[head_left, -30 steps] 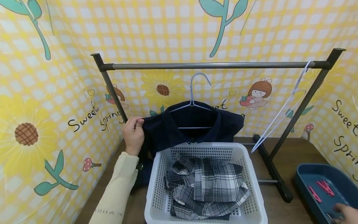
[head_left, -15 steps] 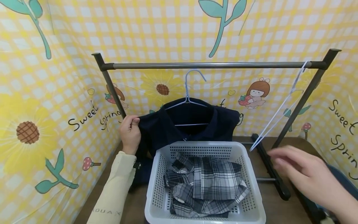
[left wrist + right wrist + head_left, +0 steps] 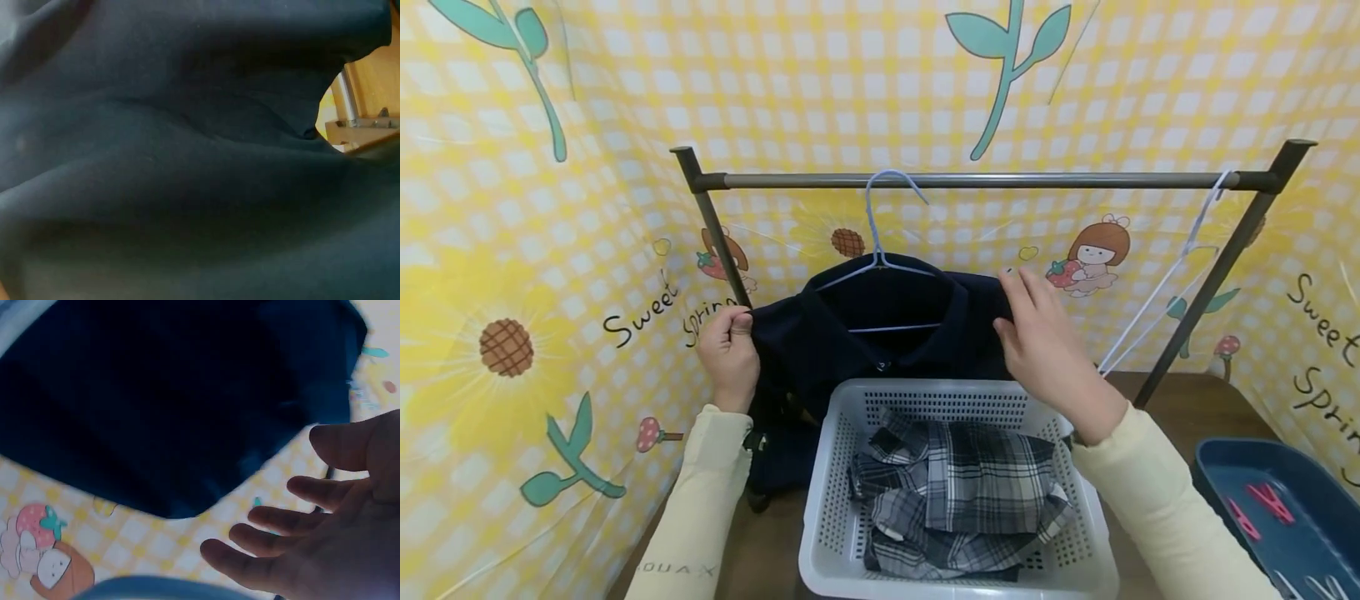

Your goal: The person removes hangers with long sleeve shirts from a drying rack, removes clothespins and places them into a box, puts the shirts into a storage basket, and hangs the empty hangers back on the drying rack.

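A dark navy collared shirt (image 3: 790,342) is on a light purple wire hanger (image 3: 874,225), its hook overlapping the rack's bar in the head view. My left hand (image 3: 728,354) grips the shirt's shoulder on the left side. Navy cloth (image 3: 187,156) fills nearly all of the left wrist view, and the left fingers are hidden there. My right hand (image 3: 1041,342) is at the opposite shoulder, fingers extended. In the right wrist view, the spread fingers (image 3: 269,519) of this hand lie beside the shirt's edge, with nothing gripped.
A clothes rack (image 3: 1000,181) spans the back, with a bare hanger (image 3: 1165,279) at its right end. In front stands a white basket (image 3: 962,392) holding a grey plaid garment (image 3: 977,475). At right, a blue tray (image 3: 1217,450) holds pink clothespins (image 3: 1270,502).
My right hand has moved from the blue tray, up and left, to the shirt's right shoulder. The shirt and hanger have shifted left and up, with my left hand still holding on.
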Demonstrator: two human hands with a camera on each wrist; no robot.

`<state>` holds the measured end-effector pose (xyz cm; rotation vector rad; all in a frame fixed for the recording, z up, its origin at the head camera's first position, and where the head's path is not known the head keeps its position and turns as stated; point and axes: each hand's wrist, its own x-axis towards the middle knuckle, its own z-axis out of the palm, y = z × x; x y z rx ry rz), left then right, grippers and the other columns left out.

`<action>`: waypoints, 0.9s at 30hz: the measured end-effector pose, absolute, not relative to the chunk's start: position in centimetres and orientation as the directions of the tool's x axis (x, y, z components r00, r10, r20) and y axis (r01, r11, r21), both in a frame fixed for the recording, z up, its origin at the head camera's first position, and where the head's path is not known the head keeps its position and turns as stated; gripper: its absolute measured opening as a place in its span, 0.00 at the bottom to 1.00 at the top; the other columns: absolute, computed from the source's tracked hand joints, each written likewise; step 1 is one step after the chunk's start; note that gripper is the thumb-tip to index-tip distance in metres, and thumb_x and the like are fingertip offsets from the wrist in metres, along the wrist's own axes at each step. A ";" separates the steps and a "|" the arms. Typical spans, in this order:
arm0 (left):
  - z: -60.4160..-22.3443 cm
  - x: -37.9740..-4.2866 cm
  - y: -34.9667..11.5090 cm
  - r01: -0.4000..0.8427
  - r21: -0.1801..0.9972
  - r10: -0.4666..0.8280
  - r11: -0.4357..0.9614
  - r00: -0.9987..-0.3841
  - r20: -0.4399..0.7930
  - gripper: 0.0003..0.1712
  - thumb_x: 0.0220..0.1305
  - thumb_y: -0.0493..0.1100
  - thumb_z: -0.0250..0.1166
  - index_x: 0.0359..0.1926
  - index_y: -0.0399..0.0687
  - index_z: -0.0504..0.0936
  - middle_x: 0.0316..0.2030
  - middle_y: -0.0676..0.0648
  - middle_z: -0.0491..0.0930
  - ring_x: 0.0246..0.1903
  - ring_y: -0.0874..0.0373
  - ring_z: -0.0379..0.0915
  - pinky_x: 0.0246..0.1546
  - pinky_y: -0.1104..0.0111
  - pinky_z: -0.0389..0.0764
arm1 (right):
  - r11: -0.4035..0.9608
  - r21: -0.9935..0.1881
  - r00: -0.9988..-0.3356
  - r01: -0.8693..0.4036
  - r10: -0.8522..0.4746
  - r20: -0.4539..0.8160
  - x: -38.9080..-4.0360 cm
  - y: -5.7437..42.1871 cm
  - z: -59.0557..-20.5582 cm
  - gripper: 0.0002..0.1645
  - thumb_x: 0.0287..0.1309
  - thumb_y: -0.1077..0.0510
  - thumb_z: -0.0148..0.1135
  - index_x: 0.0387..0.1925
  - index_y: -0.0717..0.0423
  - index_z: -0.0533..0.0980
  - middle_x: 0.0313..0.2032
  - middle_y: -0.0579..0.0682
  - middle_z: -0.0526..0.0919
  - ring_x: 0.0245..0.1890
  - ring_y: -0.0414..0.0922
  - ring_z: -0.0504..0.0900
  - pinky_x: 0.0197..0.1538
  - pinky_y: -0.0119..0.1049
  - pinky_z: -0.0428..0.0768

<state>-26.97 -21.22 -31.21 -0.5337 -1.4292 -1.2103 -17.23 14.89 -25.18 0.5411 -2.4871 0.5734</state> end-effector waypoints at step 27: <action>-30.8 -27.9 -23.1 0.643 0.143 0.297 0.752 -0.524 0.798 0.06 0.71 0.39 0.62 0.38 0.40 0.81 0.35 0.41 0.83 0.31 0.44 0.78 0.33 0.52 0.78 | 0.872 -0.019 -0.568 -0.490 -0.302 0.765 -20.4 18.0 -26.1 0.09 0.59 0.74 0.59 0.34 0.59 0.76 0.25 0.59 0.82 0.19 0.55 0.76 0.22 0.51 0.72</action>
